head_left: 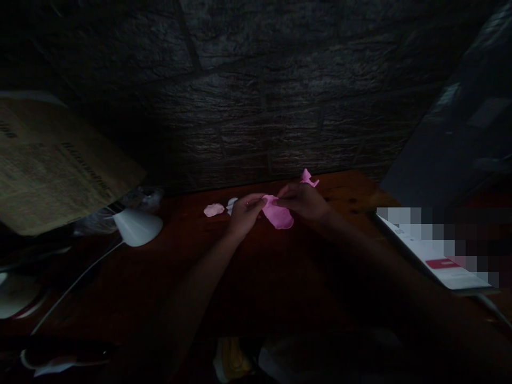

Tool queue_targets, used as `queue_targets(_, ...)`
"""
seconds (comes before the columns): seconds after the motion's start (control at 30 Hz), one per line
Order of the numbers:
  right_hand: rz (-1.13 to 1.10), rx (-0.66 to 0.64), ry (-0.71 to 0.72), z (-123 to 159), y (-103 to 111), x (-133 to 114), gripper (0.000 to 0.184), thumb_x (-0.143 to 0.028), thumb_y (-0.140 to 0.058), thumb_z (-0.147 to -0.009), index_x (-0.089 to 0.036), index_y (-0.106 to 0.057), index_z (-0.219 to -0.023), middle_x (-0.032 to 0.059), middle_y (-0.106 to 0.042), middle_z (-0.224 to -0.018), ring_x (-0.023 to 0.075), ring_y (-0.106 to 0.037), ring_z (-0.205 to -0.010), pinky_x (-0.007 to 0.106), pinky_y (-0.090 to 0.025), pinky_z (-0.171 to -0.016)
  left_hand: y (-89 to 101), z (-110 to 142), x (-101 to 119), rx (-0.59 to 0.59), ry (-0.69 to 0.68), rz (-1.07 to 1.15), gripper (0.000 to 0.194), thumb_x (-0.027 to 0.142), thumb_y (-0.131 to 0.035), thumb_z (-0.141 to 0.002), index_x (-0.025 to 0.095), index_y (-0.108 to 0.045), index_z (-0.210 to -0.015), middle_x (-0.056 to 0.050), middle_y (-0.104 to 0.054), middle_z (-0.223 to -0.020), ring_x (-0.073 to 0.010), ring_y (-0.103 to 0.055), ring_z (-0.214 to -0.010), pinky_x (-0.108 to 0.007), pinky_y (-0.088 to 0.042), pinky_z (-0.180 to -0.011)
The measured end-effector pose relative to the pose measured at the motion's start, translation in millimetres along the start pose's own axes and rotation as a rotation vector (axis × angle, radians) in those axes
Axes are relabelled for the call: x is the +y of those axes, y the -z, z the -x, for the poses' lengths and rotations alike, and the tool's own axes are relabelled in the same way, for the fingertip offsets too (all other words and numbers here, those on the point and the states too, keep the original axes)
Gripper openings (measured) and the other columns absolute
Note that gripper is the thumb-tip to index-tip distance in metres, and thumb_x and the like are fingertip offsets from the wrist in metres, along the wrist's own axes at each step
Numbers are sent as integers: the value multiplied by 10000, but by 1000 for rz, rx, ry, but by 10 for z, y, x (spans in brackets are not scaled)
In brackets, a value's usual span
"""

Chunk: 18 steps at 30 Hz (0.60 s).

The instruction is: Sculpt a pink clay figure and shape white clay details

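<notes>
Between my two hands is a flat, soft-looking pink piece (280, 217), perhaps modelling clay, with a rounded lower edge hanging toward me. My left hand (245, 216) pinches its upper left edge between thumb and fingers. On the other side, my right hand (306, 200) grips the upper right edge with bent fingers. Just behind the right hand lies a smaller pink scrap (308, 177) with pointed corners. A pale pink flattened lump (214, 209) rests on the table left of my left hand. Beside it a whitish piece (231, 204) is partly hidden by that hand.
The dark wooden table (248, 277) meets a brick-patterned wall (256, 106). At the left stand a lamp with a printed paper shade (60, 160), a white cone-shaped object (138, 226) and a cable (80, 285). A lit, partly pixelated screen (432, 256) is at the right.
</notes>
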State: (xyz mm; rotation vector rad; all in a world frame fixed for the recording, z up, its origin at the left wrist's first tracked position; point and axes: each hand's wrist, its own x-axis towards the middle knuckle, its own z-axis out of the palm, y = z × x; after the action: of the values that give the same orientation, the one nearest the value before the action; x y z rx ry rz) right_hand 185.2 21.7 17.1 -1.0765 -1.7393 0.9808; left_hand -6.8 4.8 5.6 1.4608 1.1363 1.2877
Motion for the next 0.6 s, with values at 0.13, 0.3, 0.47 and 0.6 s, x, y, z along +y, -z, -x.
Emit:
queue_targets(0.13,-45,-6,49,13,-11,-5,250,-395,-822,-736,-164,-742,-788,81,-778,-839,205,-727,-777,329,-570,-736,1,3,-7,-47,-17,-13,177,317,-744,-790,188,-782,-905,-19,-718,-728,-89,-498,-522,-230,-387,-508)
queue_targets(0.3,-101,-74,63,9,-23,16,188,-345,-781,-776,-174,-773,-854,76,-795,-919,204,-733,-847,340,-568,-804,8,-1,-15,-56,-14,-31,173,342,-736,-806,200,-784,-893,-33,-745,-799,-110,-551,-578,-243,-431,-540)
queue_targets(0.47,-142,-34,8,0,-26,27,291,-274,-798,-770,-166,-748,-1036,84,-801,-947,218,-739,-897,349,-571,-833,15,-9,-15,-89,-13,-39,186,355,-719,-819,197,-773,-901,-36,-748,-815,-132,-600,-636,-247,-463,-567)
queue_targets(0.6,-113,-84,-42,12,1,-8,278,-248,-774,-788,-150,-765,-1048,87,-803,-987,217,-734,-922,338,-562,-848,16,-9,-16,-112,-18,-57,176,346,-706,-831,194,-762,-899,-42,-756,-850,-148,-640,-707,-255,-484,-617)
